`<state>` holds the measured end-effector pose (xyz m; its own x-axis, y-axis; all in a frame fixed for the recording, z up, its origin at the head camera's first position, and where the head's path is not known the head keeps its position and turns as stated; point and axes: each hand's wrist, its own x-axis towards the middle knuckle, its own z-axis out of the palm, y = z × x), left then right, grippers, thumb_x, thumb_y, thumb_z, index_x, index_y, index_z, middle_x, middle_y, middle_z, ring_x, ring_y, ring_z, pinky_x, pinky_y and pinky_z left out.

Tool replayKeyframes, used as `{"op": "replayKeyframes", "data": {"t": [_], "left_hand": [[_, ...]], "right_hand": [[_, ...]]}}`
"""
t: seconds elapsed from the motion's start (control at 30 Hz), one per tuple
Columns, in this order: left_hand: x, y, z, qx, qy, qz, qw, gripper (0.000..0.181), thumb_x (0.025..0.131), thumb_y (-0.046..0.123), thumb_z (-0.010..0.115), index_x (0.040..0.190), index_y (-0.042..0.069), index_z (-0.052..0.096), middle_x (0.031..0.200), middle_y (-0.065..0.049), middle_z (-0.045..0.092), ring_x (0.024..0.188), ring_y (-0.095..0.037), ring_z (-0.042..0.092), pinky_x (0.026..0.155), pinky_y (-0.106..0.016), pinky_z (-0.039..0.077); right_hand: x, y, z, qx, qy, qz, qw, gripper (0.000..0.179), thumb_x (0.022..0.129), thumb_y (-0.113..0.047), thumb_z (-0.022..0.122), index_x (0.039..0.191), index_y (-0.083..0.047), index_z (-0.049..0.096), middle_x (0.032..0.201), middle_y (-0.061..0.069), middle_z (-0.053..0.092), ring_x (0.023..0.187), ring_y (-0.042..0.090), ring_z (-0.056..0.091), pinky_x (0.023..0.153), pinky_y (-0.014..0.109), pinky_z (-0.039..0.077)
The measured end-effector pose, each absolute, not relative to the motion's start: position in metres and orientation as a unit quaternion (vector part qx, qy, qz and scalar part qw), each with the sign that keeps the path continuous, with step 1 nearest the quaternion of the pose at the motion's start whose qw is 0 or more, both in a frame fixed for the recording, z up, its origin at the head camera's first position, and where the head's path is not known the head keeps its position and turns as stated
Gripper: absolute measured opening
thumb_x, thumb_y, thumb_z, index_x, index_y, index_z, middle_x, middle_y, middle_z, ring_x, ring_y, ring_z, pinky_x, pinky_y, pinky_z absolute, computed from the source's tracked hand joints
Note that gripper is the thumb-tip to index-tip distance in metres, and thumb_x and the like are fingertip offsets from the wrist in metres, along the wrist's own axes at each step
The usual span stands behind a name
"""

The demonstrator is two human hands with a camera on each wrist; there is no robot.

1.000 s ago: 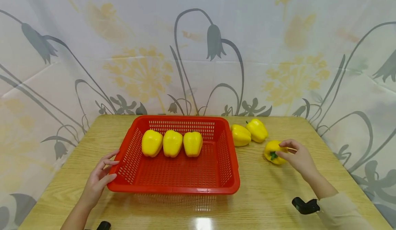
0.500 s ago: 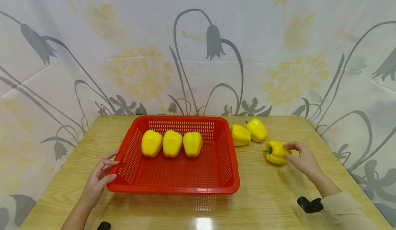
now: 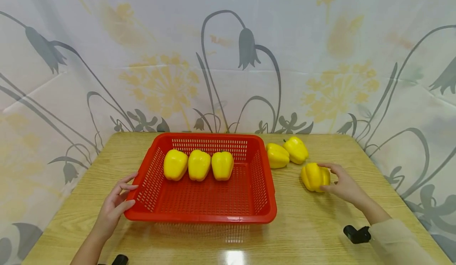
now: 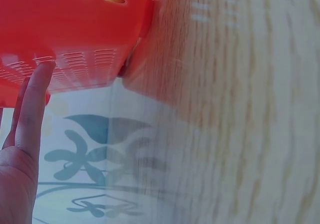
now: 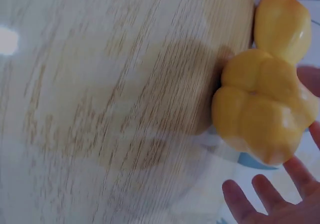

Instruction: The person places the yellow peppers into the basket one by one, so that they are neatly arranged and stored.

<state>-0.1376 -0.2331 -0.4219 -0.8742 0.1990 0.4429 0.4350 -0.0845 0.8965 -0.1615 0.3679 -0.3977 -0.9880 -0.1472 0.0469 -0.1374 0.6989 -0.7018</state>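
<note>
My left hand (image 3: 113,207) lies against the left side of a red plastic basket (image 3: 199,219). In the left wrist view a straight finger (image 4: 33,111) touches the basket's slotted wall (image 4: 85,28). Within the basket, three yellow bell peppers (image 3: 199,166) stand in a row near the back. On the table to its right, my right hand (image 3: 343,183) holds another yellow bell pepper (image 3: 313,176) between thumb and fingers. The right wrist view shows this pepper's lobed bottom (image 5: 260,106), with the other fingers (image 5: 240,201) spread below it.
Two more yellow bell peppers, one (image 3: 278,156) beside the basket's right wall and one (image 3: 296,150) behind it, lie on the wooden table (image 3: 299,225). A flower-printed cloth (image 3: 228,59) hangs along the back. Black wrist devices (image 3: 356,234) sit near both wrists.
The pepper at my right hand has turned: its green stem faced forward, then left, and is now out of sight. My left hand and the basket have stayed put.
</note>
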Motion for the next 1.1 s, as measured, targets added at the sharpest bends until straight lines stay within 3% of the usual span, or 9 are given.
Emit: {"op": "replayKeyframes", "data": {"t": [0.17,0.4,0.67,0.87,1.1], "left_hand": [[-0.138,-0.234,-0.422,-0.235,-0.674,-0.695,0.087,0.03,0.085,-0.019,0.037,0.109,-0.007,0.051,0.138,-0.004,0.038,0.11,-0.013,0.049,0.076,-0.025,0.051],[-0.138,-0.234,-0.424,-0.237,-0.674,-0.694,0.089,0.03,0.084,-0.019,0.037,0.109,-0.008,0.05,0.139,-0.004,0.038,0.111,-0.014,0.049,0.076,-0.025,0.051],[-0.138,-0.234,-0.424,-0.234,-0.678,-0.691,0.091,0.03,0.084,-0.019,0.037,0.108,-0.009,0.05,0.138,-0.004,0.038,0.11,-0.014,0.049,0.076,-0.024,0.051],[-0.137,-0.235,-0.424,-0.234,-0.679,-0.689,0.098,0.03,0.083,-0.02,0.038,0.108,-0.009,0.051,0.137,-0.004,0.04,0.11,-0.013,0.049,0.078,-0.022,0.05],[-0.138,-0.234,-0.423,-0.236,-0.676,-0.693,0.088,0.031,0.084,-0.02,0.037,0.109,-0.007,0.05,0.138,-0.005,0.037,0.11,-0.013,0.049,0.075,-0.024,0.051]], "right_hand": [[-0.166,0.366,-0.401,-0.077,0.92,-0.385,0.007,0.071,0.072,-0.009,0.078,0.13,0.005,0.04,0.125,0.034,0.027,0.113,0.055,0.031,0.086,0.066,0.034],[-0.17,0.361,-0.409,-0.088,0.924,-0.371,-0.011,0.078,0.069,-0.011,0.082,0.13,0.007,0.036,0.128,0.035,0.025,0.109,0.055,0.036,0.081,0.059,0.044],[-0.172,0.352,-0.407,-0.069,0.94,-0.331,-0.034,0.081,0.066,-0.02,0.084,0.126,0.011,0.038,0.118,0.031,0.037,0.102,0.043,0.041,0.082,0.056,0.04],[-0.17,0.348,-0.404,-0.037,0.947,-0.32,-0.021,0.083,0.067,-0.029,0.084,0.126,0.008,0.039,0.114,0.03,0.037,0.094,0.039,0.044,0.077,0.048,0.042],[-0.167,0.344,-0.395,-0.046,0.945,-0.32,-0.045,0.08,0.066,-0.027,0.084,0.124,0.006,0.04,0.109,0.027,0.038,0.089,0.036,0.046,0.071,0.044,0.043]]}}
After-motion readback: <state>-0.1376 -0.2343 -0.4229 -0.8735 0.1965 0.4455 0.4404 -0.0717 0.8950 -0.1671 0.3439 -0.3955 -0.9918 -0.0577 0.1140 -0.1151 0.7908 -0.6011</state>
